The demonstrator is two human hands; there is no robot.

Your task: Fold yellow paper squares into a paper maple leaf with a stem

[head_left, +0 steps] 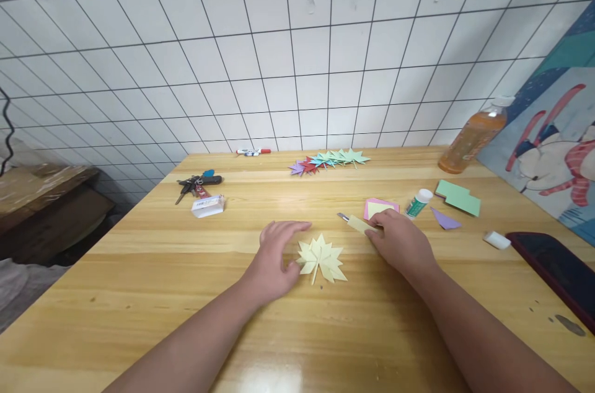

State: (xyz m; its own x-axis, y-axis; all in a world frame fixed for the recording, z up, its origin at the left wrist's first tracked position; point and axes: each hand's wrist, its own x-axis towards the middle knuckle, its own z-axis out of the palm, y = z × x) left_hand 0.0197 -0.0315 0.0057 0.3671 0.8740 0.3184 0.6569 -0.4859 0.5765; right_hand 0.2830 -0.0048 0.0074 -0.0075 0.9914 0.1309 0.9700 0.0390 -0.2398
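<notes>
A pale yellow folded-paper maple leaf lies flat on the wooden table. My left hand rests just left of it, fingers stretched and curved apart, the thumb at the leaf's left edge. To the right, my right hand has its fingers closed on the rear end of a cream-handled utility knife, whose metal tip points left. Partly behind that hand are pink and yellow paper squares. A glue stick with a white cap stands just beyond the right hand.
Several coloured paper leaves lie overlapped at the back. Keys, a small white box and a marker are to the left. Rightward are green paper, a purple piece, an eraser, a phone and a bottle.
</notes>
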